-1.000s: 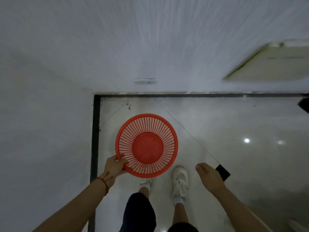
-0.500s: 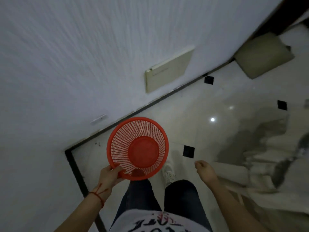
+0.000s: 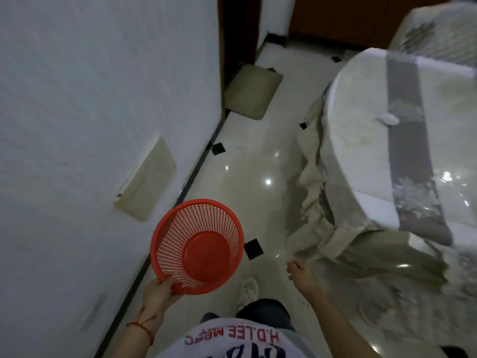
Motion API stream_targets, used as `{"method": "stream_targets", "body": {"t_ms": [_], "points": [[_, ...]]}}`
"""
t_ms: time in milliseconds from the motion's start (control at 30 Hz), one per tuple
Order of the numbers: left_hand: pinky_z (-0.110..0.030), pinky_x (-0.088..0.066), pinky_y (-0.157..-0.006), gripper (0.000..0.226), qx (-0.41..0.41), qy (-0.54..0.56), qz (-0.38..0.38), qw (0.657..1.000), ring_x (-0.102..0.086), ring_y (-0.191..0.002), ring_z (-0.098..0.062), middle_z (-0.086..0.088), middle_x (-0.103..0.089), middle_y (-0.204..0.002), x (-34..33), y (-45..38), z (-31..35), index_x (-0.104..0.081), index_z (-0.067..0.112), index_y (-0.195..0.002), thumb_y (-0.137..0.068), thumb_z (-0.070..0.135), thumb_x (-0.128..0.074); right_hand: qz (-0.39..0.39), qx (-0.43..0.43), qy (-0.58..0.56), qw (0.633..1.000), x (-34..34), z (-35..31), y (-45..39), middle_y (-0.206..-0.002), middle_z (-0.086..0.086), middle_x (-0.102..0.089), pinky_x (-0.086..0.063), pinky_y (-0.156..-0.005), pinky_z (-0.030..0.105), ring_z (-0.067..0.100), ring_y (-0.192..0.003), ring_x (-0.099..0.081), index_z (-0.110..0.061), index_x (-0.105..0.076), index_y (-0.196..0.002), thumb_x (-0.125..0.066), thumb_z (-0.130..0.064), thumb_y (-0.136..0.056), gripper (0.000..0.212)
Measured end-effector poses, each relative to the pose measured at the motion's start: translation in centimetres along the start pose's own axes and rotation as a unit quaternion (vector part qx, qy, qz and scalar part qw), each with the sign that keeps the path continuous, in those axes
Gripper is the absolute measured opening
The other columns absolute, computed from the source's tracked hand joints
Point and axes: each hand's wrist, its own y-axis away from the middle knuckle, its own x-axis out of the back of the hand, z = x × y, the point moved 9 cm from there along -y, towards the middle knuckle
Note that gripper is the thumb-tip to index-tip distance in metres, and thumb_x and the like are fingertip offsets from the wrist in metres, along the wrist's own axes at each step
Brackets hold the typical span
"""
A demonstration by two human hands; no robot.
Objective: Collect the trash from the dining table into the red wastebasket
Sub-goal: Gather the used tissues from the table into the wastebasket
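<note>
My left hand [image 3: 158, 293] grips the near rim of the red wastebasket [image 3: 198, 245], a round plastic mesh basket held off the floor with nothing inside. My right hand [image 3: 299, 273] hangs loosely curled and holds nothing, close to the cloth hem of the dining table [image 3: 366, 156]. The round table at the right is covered with a pale cloth and a grey runner. A small white crumpled scrap [image 3: 388, 118] lies on the tabletop far from both hands. Blur hides finer detail on the table.
A white wall [image 3: 77, 125] runs along my left with a beige panel [image 3: 148, 182]. A glossy tiled floor strip [image 3: 258, 161] leads ahead between wall and table. A beige cushion [image 3: 251, 93] lies by a dark doorway. A covered chair [image 3: 438, 29] stands at the far right.
The view has swung right from the room corner to the dining table. The basket has been lifted off the floor and carried along in my left hand. My right hand stays empty.
</note>
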Motion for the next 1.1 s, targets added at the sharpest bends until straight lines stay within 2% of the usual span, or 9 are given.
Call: {"method": "stream_targets", "body": {"t_ms": [200,267,333,433,567,700,833,900,1100], "points": [[-0.029,-0.052,-0.059,0.013,-0.024,-0.029,-0.033,0.999,-0.065,-0.074,-0.023,-0.006,-0.072,-0.067,-6.9,-1.9,6.4,-0.063,0.008,-0.081,-0.078,-0.003,-0.059,0.005,0.01,-0.056,0.998,1.9,-4.0,-3.6,-0.074,0.012,-0.042,-0.028,-0.059,0.029,0.019,-0.063,-0.039,-0.009,-0.046,-0.066,-0.043,-0.014,-0.092,0.027],[-0.029,-0.053,-0.06,0.012,-0.026,-0.024,-0.038,0.999,-0.065,-0.076,-0.025,-0.009,-0.072,-0.074,-8.7,-2.6,8.1,-0.064,0.006,-0.083,-0.077,-0.003,-0.06,0.011,0.03,-0.076,0.997,3.0,-6.7,-4.7,-0.074,0.012,-0.044,-0.032,-0.061,0.029,0.021,-0.067,-0.042,0.006,-0.049,-0.068,-0.045,-0.016,-0.093,0.033],[-0.03,-0.053,-0.065,0.013,-0.032,-0.019,-0.048,0.998,-0.065,-0.08,-0.025,-0.01,-0.069,-0.086,-10.5,-3.2,9.6,-0.064,0.006,-0.087,-0.078,-0.002,-0.061,0.024,0.062,-0.098,0.993,4.8,-10.0,-5.3,-0.072,0.01,-0.046,-0.035,-0.067,0.034,0.022,-0.071,-0.044,0.009,-0.052,-0.076,-0.045,-0.02,-0.094,0.035],[-0.03,-0.054,-0.071,0.019,-0.036,-0.017,-0.062,0.997,-0.064,-0.085,-0.023,-0.01,-0.068,-0.093,-13.2,-4.2,12.0,-0.064,0.004,-0.096,-0.078,-0.001,-0.061,0.072,0.111,-0.082,0.988,8.7,-15.2,-5.8,-0.075,0.008,-0.053,-0.04,-0.071,0.035,0.021,-0.074,-0.051,0.004,-0.059,-0.083,-0.046,-0.026,-0.094,0.034],[-0.024,-0.055,-0.047,0.016,-0.027,-0.019,-0.078,0.996,-0.061,-0.079,-0.025,-0.013,-0.066,-0.087,-17.5,-6.5,15.7,-0.062,0.0,-0.093,-0.079,-0.005,-0.057,0.142,0.173,-0.16,0.961,14.3,-22.5,-7.0,-0.081,0.01,-0.062,-0.046,-0.075,0.037,0.022,-0.079,-0.057,-0.003,-0.065,-0.091,-0.048,-0.018,-0.093,0.022],[-0.026,-0.054,-0.048,0.009,-0.026,-0.065,-0.11,0.991,-0.061,-0.077,-0.025,-0.012,-0.066,-0.084,-22.9,-10.3,20.7,-0.063,0.002,-0.085,-0.082,-0.002,-0.056,0.261,0.204,-0.223,0.917,20.7,-28.2,-9.6,-0.098,0.012,-0.068,-0.051,-0.082,0.036,0.022,-0.087,-0.063,-0.019,-0.065,-0.091,-0.052,-0.016,-0.09,0.014],[-0.025,-0.055,-0.048,0.007,-0.02,-0.107,-0.144,0.984,-0.062,-0.079,-0.025,-0.011,-0.067,-0.083,-28.2,-14.1,26.4,-0.063,0.004,-0.08,-0.082,-0.001,-0.058,0.38,0.167,-0.218,0.883,26.5,-31.0,-13.1,-0.109,0.013,-0.067,-0.05,-0.092,0.042,0.026,-0.098,-0.064,-0.013,-0.063,-0.106,-0.052,-0.018,-0.088,0.022],[-0.024,-0.054,-0.046,0.006,-0.018,-0.127,-0.154,0.98,-0.063,-0.081,-0.026,-0.011,-0.068,-0.084,-30.4,-15.7,29.3,-0.063,0.004,-0.081,-0.08,-0.001,-0.06,0.421,0.127,-0.21,0.873,28.6,-31.3,-14.6,-0.112,0.013,-0.066,-0.047,-0.094,0.038,0.027,-0.104,-0.061,-0.012,-0.062,-0.11,-0.052,-0.019,-0.087,0.026],[-0.023,-0.054,-0.051,0.006,-0.028,-0.191,-0.191,0.962,-0.064,-0.082,-0.023,-0.01,-0.069,-0.086,-36.5,-19.1,35.9,-0.064,0.007,-0.083,-0.081,0.002,-0.062,0.472,0.029,-0.179,0.863,32.3,-31.0,-18.4,-0.122,0.013,-0.062,-0.04,-0.093,0.031,0.026,-0.113,-0.055,-0.009,-0.058,-0.118,-0.048,-0.016,-0.087,0.033]]}}
